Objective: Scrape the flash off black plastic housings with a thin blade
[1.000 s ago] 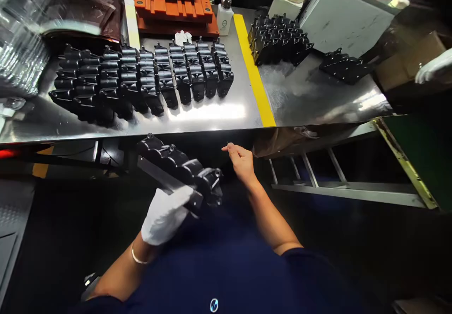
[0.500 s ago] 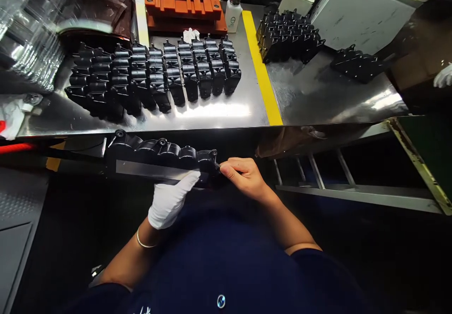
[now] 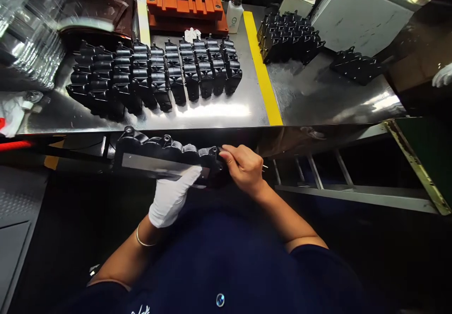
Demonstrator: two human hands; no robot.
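A long black plastic part with scalloped humps and small screw eyelets hangs in front of the table edge, a pale flat strip along its near face. My left hand, in a white glove, grips it from below, the thumb lying across the strip. My bare right hand is closed at the part's right end, fingertips beside the end eyelet. A thin tool pokes out behind that hand; its working tip is hidden, and I cannot tell its kind.
Rows of similar black parts stand on the metal table. Beyond the yellow tape are more black parts. An orange fixture and white bottle stand behind. A gloved hand of another person shows at right.
The black part has shifted slightly right and tilted. My right hand has turned and risen a little at the part's end, and the thin tool now shows behind it.
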